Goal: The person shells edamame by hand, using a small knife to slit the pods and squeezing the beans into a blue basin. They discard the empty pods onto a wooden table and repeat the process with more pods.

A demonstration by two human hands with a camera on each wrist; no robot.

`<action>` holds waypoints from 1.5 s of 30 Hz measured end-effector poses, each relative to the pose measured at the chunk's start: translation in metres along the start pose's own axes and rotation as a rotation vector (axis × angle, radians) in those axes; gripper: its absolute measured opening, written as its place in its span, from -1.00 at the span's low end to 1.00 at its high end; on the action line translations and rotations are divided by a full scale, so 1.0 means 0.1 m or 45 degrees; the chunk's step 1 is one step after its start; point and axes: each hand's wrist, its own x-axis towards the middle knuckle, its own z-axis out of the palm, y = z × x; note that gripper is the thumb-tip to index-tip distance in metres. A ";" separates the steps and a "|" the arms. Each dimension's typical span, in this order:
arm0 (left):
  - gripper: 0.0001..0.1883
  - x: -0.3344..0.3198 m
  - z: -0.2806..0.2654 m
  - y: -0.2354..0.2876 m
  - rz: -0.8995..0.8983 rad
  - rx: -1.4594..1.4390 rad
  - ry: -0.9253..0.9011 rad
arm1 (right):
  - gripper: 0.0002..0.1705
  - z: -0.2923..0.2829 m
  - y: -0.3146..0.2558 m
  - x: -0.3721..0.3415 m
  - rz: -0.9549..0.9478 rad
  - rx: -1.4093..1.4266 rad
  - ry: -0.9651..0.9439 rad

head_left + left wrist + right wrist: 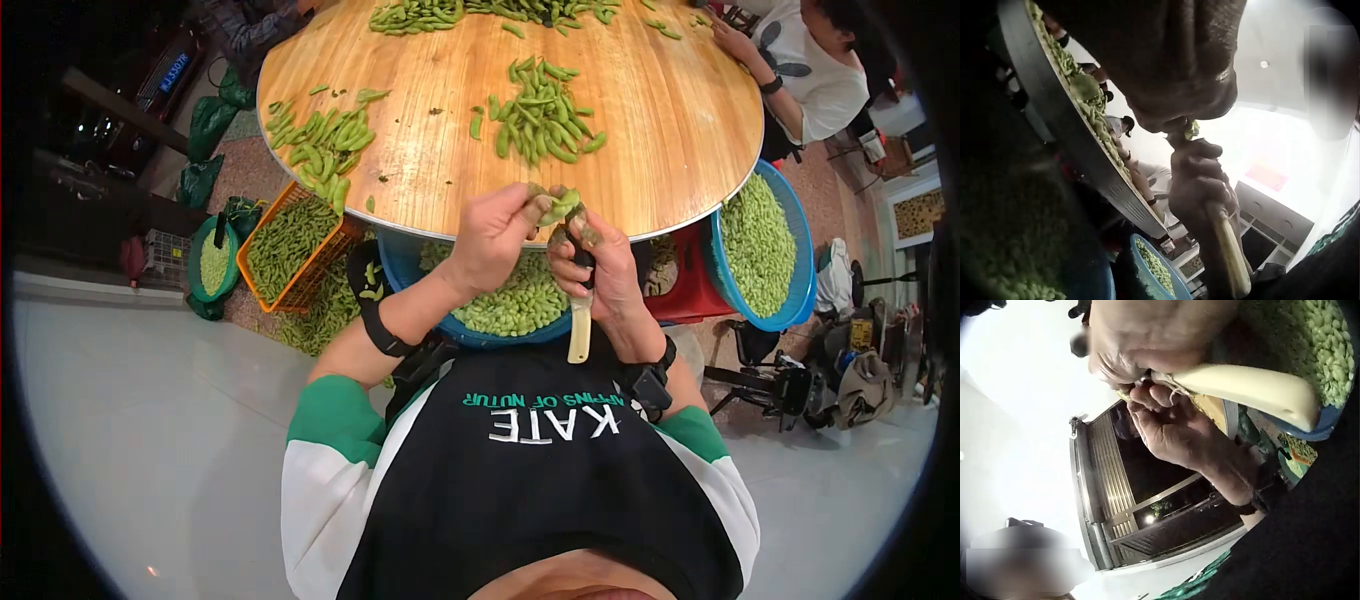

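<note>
In the head view the left hand pinches a green pod at the table's near edge. Close beside it, the right hand has its fingers curled round a tool with a pale handle, which points down toward the body; its working end is hidden among the fingers. The right wrist view shows the pale handle sticking out of the right hand, with the left hand touching near its fingertips. Below the hands sits a blue basin of shelled beans.
Piles of pods lie on the round wooden table. An orange crate of pods stands at left, another blue basin of beans at right by a red stool. Another person sits at the upper right.
</note>
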 end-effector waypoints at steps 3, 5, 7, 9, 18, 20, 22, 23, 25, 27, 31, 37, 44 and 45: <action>-0.92 -0.05 0.03 -0.02 0.061 0.163 0.033 | -0.69 -0.08 0.10 0.03 -0.273 -0.795 0.246; -0.94 -0.06 0.02 0.01 0.257 0.492 0.062 | -0.71 -0.03 0.08 0.06 -0.284 -0.795 0.294; -0.95 -0.08 0.00 0.00 0.392 0.576 0.035 | -0.69 0.02 0.12 0.11 -0.774 -1.395 0.395; -0.93 -0.12 0.00 0.02 0.489 0.707 -0.030 | -0.60 -0.02 0.05 0.10 -0.732 -1.483 0.369; -0.89 -0.25 -0.02 -0.03 0.253 0.562 -0.133 | -0.73 -0.13 0.03 0.15 -1.019 -1.896 0.147; -0.88 -0.29 -0.02 -0.09 0.211 0.602 -0.134 | -0.80 -0.18 0.09 0.14 -0.976 -1.975 0.229; -0.84 -0.30 0.00 -0.11 0.172 0.611 -0.095 | -0.80 -0.13 0.10 0.11 -0.998 -1.989 0.215; -0.84 -0.31 0.01 -0.13 0.127 0.542 -0.071 | -0.79 -0.10 0.10 0.09 -0.997 -2.013 0.233; -0.83 -0.34 0.07 -0.20 0.044 0.344 0.009 | -0.77 -0.06 0.13 0.07 -1.051 -2.027 0.183; -0.83 -0.38 0.12 -0.23 0.068 0.336 0.051 | -0.75 -0.03 0.14 0.01 -1.106 -2.046 0.143; -0.81 -0.40 0.19 -0.23 0.045 0.283 0.056 | -0.70 -0.04 0.12 -0.05 -1.111 -2.158 0.055; -0.82 -0.40 0.19 -0.22 0.059 0.393 -0.015 | -0.68 -0.08 0.18 -0.10 -1.098 -2.200 0.027; -0.81 -0.41 0.20 -0.21 0.115 0.444 -0.027 | -0.69 -0.05 0.17 -0.15 -1.078 -2.233 -0.008; -0.80 -0.43 0.20 -0.24 0.059 0.450 -0.040 | -0.69 -0.04 0.16 -0.18 -1.051 -2.240 -0.006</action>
